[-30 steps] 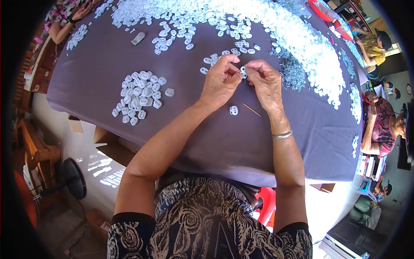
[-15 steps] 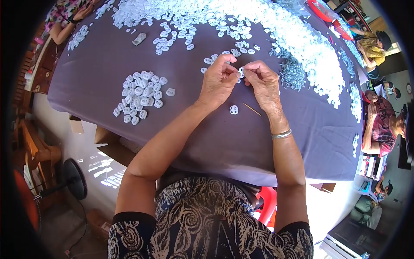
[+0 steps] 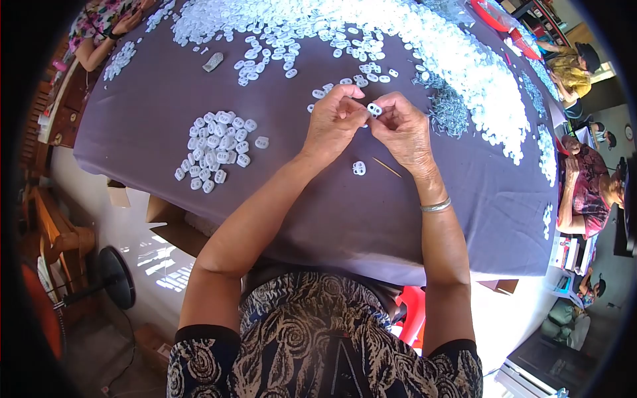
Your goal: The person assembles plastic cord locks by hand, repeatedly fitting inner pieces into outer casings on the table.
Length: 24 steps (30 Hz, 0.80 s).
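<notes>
Between my two hands is a small white two-hole cord lock [image 3: 374, 109], its holes facing up toward me. My left hand [image 3: 336, 123] pinches at its left side with thumb and fingers, the index finger curled above. From the other side my right hand [image 3: 402, 129] grips it with the fingertips. The fingers hide its lower part. Below the hands, a single cord lock [image 3: 359, 168] lies on the cloth beside a thin wooden stick [image 3: 387, 166]. Several loose white pieces [image 3: 319, 93] lie just beyond my left hand.
A heap of similar cord locks [image 3: 217, 146] sits left on the dark tablecloth [image 3: 318, 219]. Small metal springs [image 3: 450, 113] are piled right of my hands, against a large spread of white pieces [image 3: 484, 86]. A stone-like lump [image 3: 213, 62] lies farther back. Other people sit around the table.
The cord lock between my hands has turned so both holes show. My right hand has shifted slightly, its fingers closing in toward the piece. The left hand stays nearly still.
</notes>
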Motion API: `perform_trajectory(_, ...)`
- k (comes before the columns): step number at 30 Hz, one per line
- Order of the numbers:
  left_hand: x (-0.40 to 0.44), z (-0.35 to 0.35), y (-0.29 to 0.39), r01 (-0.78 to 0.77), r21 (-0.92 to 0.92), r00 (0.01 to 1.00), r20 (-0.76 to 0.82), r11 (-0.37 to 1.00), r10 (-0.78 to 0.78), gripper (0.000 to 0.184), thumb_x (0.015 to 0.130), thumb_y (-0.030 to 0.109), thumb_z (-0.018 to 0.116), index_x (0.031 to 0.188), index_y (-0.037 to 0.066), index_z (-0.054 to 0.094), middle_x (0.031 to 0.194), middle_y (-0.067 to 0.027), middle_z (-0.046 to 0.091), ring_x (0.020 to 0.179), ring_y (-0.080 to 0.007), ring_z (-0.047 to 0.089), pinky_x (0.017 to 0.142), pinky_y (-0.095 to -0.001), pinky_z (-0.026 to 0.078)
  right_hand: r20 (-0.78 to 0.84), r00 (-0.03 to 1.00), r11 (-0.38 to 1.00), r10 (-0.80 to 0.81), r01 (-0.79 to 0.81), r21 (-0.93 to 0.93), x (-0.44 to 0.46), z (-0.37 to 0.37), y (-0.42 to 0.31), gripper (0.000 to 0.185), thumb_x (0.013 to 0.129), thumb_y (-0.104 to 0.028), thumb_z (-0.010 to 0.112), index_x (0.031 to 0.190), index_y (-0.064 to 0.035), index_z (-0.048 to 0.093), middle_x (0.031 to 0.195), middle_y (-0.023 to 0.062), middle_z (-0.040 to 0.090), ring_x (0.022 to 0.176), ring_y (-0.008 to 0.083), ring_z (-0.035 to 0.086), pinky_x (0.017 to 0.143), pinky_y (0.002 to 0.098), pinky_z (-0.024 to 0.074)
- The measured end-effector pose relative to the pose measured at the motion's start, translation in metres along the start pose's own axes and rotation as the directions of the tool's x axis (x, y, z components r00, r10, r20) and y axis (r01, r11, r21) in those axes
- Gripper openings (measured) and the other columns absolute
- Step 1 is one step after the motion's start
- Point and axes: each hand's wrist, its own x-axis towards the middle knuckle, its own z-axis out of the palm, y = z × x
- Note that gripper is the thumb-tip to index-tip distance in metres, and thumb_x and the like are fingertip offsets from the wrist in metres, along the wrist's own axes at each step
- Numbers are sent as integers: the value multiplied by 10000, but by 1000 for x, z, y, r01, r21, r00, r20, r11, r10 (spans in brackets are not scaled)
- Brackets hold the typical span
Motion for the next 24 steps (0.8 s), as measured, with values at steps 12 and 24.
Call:
perform_trajectory(12, 5, -10, 12, 73, -123, 991, 118, 990, -58, 208, 869, 114, 650, 1059, 43, 606, 825, -33, 629, 716, -98, 562, 619, -247, 455, 10, 975, 950, -224, 220, -222, -1, -2, -14, 295, 679, 41, 691, 946, -45, 600, 796, 31, 601, 560, 76, 573, 517, 229, 487)
perform_trajectory(24, 2, -7, 7, 72, -10, 994, 87, 997, -70, 223, 852, 61, 664, 1060, 47, 585, 817, -27, 635, 737, -76, 572, 629, -245, 465, 114, 970, 857, -217, 245, -454, -3, 1, -22, 243, 721, -77, 711, 926, -51, 583, 803, 81, 573, 581, 230, 605, 547, 351, 529)
